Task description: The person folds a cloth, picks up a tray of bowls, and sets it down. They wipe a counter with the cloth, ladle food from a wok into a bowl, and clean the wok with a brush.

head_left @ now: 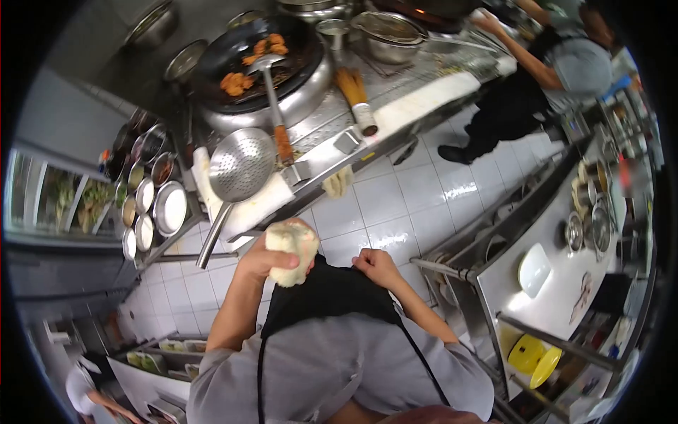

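Bunched in my left hand (279, 261) is a pale, folded cloth (292, 247), held in front of my black apron (335, 290). My right hand (376, 268) is closed at the apron's right edge; whatever its fingers may hold is hidden. Ahead of the left hand, a perforated strainer (242, 164) rests on a white towel (263, 206) along the stove edge. A black wok (212, 60) contains browned fried pieces (236, 84). Leaning in it is a metal ladle (274, 95) with a wooden handle.
A bamboo brush (357, 99) lies right of the wok. Several seasoning bowls (171, 208) stand at left. Behind me on the right, a steel table (494, 283) carries a white dish (534, 270). A co-worker (530, 85) stands at the far right stove; another person (88, 385) is at lower left.
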A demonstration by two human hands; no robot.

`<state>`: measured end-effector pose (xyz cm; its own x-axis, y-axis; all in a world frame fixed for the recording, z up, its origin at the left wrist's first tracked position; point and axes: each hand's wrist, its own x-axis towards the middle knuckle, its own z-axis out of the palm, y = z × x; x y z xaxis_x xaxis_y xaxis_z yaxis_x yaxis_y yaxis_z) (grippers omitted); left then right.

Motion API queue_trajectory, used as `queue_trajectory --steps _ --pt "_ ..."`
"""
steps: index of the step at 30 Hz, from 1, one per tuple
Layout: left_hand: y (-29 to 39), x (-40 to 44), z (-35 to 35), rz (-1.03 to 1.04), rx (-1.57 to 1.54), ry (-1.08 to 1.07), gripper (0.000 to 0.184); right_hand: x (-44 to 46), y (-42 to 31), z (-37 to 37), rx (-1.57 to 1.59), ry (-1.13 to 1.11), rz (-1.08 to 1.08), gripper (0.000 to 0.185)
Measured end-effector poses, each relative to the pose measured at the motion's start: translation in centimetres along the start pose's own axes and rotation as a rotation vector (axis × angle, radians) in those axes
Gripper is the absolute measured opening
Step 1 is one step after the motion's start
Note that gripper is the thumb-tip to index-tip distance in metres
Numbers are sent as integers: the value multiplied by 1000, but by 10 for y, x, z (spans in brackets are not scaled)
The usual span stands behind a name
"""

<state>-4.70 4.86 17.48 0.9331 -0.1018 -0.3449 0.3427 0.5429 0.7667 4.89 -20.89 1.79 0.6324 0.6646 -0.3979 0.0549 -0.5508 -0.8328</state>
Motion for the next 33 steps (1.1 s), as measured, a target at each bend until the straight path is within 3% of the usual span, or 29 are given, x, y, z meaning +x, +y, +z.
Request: queue_trajectory --steps 3,6,9,13,14,18,19,23,25,28,29,33 --pt "4 8 -13 121 -44 55 61 22 -6 -4 100 58 -142 21" --pt "13 13 -27 197 -159 143 58 47 -56 -28 290 94 -138 19" --pt "17 23 -50 293 -224 147 53 83 -109 -49 269 167 -262 31" --pt "30 37 -74 350 -283 183 46 142 -213 -59 -181 359 -582 44" --pt "35 40 -79 354 -299 182 46 159 -241 -58 -260 281 -436 56" --pt "55 43 -105 369 -323 172 44 246 -272 -41 -712 202 -306 59" --pt "57 40 -115 367 -320 181 44 254 -285 -48 -697 94 -128 66" --pt "59 13 -150 356 -390 220 45 252 -272 -55 -440 257 -195 64" --pt "56 2 -166 363 -440 245 45 244 -275 -51 -105 233 -98 62" --pt "49 0 -181 372 -495 279 46 280 -289 -50 64 284 -186 54" --pt "51 -1 -179 376 -504 300 47 296 -299 -51 29 292 -187 39" --pt "52 2 -170 423 -423 352 49 368 -314 -55 387 93 -91 18"
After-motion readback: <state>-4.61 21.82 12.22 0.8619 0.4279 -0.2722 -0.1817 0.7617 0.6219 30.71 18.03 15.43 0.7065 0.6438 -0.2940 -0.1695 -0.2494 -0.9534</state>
